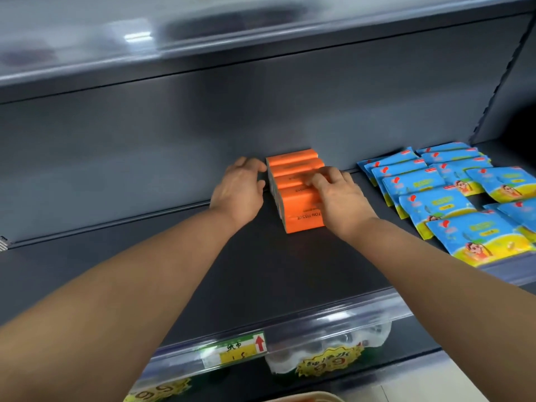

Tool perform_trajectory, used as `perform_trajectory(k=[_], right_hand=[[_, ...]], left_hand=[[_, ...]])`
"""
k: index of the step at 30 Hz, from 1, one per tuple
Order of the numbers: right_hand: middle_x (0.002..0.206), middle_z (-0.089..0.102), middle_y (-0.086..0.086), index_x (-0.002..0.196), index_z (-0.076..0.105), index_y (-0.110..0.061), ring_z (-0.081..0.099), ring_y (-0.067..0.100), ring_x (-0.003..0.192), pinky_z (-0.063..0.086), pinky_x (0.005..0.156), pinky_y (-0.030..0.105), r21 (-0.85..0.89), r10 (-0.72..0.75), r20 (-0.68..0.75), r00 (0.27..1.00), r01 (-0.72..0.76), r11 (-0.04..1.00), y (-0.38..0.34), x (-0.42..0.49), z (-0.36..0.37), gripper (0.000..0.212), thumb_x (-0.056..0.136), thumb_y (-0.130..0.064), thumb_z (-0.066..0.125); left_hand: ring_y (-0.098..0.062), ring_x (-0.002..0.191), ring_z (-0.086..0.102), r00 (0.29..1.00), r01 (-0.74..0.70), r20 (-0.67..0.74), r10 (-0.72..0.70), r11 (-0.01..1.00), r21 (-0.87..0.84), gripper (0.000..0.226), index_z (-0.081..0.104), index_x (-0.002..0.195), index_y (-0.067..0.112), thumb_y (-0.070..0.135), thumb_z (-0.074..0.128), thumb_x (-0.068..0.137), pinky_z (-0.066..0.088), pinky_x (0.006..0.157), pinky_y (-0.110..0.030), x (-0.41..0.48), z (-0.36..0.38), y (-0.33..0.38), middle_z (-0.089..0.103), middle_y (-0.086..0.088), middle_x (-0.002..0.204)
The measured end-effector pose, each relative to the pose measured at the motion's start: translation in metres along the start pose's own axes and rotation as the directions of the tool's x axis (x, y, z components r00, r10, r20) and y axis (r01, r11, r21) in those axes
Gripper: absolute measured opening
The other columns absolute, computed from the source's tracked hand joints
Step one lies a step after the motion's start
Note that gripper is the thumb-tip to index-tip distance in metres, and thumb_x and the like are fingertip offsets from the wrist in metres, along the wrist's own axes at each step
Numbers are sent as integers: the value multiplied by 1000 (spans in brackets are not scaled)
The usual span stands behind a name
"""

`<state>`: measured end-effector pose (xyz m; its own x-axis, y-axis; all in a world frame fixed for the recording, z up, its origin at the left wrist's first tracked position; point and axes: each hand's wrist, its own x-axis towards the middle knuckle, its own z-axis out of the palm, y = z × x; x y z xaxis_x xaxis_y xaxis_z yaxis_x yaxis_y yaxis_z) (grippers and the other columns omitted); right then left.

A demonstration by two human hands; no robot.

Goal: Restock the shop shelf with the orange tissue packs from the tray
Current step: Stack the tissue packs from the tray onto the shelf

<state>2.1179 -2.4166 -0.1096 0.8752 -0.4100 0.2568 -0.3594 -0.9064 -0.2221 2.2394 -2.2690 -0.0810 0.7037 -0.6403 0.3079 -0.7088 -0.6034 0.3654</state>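
Several orange tissue packs [293, 184] stand in a tight row on the dark shelf [261, 271], running from the back wall toward me. My left hand [237, 190] rests against the row's left side with relaxed fingers reaching toward the rearmost pack. From the right, my right hand [338, 194] holds the row, its bent fingers curled over the tops of the middle packs. At the very bottom edge shows the tray's pale rim [304, 398], with a sliver of orange inside it.
Blue and yellow sachets [452, 198] lie fanned out on the shelf to the right. A price rail with a label [235, 348] fronts the shelf. Wrapped rolls [327, 352] sit on the level below. An upper shelf [203, 33] overhangs.
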Motion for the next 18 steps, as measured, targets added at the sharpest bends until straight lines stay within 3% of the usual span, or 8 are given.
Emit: perform_trajectory(k=[6, 11, 18], right_hand=[[135, 37, 6, 140, 35, -23, 33, 27, 125, 33, 98, 40, -93, -29, -19, 999, 27, 995, -13, -37, -12, 63, 84, -3, 57], [139, 39, 3, 139, 39, -21, 36, 26, 127, 33, 97, 40, -67, -104, 17, 994, 105, 992, -37, -98, -17, 52, 90, -20, 58], [140, 42, 0, 137, 44, -22, 36, 22, 131, 32, 101, 39, -16, -208, 123, 970, 211, 977, -64, -201, -2, 49, 90, -19, 57]], left_hand=[[-21, 116, 52, 994, -98, 47, 97, 995, 17, 31, 52, 125, 17, 13, 50, 95, 48, 92, -41, -42, -23, 10, 50, -2, 126], [-21, 119, 48, 977, -197, 95, 189, 976, 88, 35, 52, 127, 17, 16, 56, 92, 43, 95, -35, -102, -50, 19, 52, -2, 126], [-18, 119, 44, 959, -209, 217, 184, 973, 99, 38, 50, 129, 20, 23, 59, 91, 40, 91, -30, -215, -55, 15, 52, 2, 128]])
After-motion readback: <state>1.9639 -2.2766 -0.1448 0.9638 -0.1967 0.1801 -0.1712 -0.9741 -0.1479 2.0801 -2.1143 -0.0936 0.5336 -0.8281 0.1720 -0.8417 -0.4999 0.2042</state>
